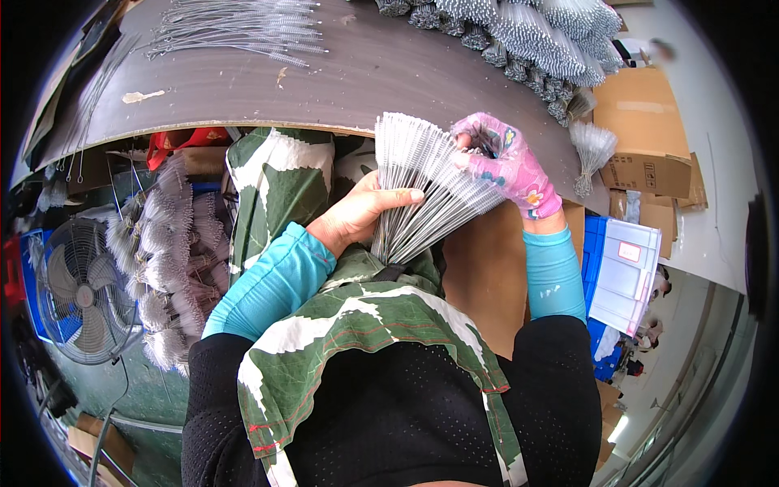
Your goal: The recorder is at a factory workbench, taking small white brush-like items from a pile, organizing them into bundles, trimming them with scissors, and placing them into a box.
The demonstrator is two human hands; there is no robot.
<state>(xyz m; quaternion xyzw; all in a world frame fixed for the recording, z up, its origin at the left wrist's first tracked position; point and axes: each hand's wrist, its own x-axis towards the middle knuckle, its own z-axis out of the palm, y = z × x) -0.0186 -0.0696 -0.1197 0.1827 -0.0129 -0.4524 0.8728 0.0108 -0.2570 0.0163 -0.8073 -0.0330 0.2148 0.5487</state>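
Note:
In front of my chest spreads a fan-shaped bundle of thin wire brushes (414, 154), white bristles up and bare metal stems running down together toward my lap. My bare left hand (365, 207) is closed round its left side, the thumb lying across the stems. At the bundle's upper right, my right hand (511, 166) wears a pink flowered glove with bare fingertips. Its fingers are curled in a pinch at the bristle ends; how many brushes lie between them is hidden. The lower stem ends rest by my green-and-white apron (365, 325).
On the brown table (227, 93) lie loose wire brushes (243, 28) and a big stack of bundled brushes (527, 32). A standing fan (85, 296) and hanging brush bundles (166, 252) are at left. Cardboard boxes (645, 114) and a plastic crate (625, 272) stand at right.

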